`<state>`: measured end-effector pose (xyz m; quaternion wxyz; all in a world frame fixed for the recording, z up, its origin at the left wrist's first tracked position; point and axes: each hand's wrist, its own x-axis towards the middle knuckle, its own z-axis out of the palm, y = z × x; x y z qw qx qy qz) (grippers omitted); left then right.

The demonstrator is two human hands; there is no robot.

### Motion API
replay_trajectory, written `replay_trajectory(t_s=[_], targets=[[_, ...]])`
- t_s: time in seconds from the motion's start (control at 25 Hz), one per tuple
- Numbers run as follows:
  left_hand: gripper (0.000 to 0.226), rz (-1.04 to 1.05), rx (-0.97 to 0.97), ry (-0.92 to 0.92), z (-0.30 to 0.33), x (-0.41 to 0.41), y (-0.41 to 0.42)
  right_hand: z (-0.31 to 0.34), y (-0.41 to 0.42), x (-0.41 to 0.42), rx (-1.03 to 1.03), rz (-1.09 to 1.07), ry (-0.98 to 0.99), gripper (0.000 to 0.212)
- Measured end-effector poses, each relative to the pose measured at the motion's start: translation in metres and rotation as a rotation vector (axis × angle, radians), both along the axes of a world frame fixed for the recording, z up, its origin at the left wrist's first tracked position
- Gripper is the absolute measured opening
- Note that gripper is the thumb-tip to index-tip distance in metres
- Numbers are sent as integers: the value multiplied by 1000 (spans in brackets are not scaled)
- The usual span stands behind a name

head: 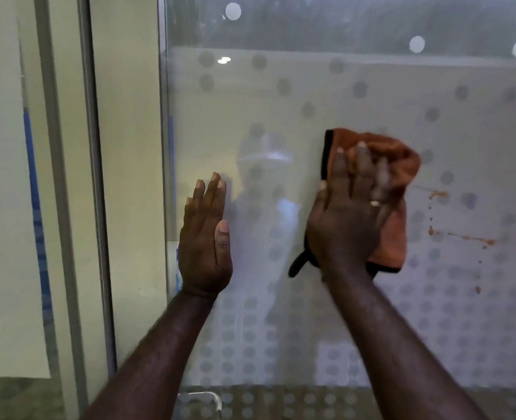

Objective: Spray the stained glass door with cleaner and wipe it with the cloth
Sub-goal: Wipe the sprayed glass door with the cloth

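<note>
The right hand (349, 219) presses the orange cloth (393, 183) flat-fingered against the glass door (311, 95), the left hand (205, 237) braces open-palmed and empty, while brown stains (463, 237) beyond the right fingertips remain, so wiping looks unfinished.

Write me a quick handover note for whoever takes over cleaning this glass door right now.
Left hand: open, flat on the glass door, holding nothing.
Right hand: pressing the orange cloth against the glass.
Brown stains: streaks and drips to the right of the cloth, not yet wiped.
No spray bottle in view.
Left to do: wipe rightward over the stains.
</note>
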<state>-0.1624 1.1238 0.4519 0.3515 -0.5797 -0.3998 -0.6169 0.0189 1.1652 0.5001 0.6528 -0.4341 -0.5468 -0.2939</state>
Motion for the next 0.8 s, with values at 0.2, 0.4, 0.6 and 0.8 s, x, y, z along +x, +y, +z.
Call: replay_trajectory(t_s=[0.2, 0.4, 0.6, 0.8], targets=[[59, 41, 3, 38, -1, 1, 3, 1, -2, -21, 195, -1, -465, 59], [57, 81, 13, 42, 0, 2, 0, 14, 28, 85, -6, -45, -31, 51], [55, 110, 8, 49, 0, 5, 1, -42, 15, 64, 113, 31, -328, 50], [51, 106, 67, 44, -1, 6, 1, 15, 26, 94, 204, 20, -520, 41]])
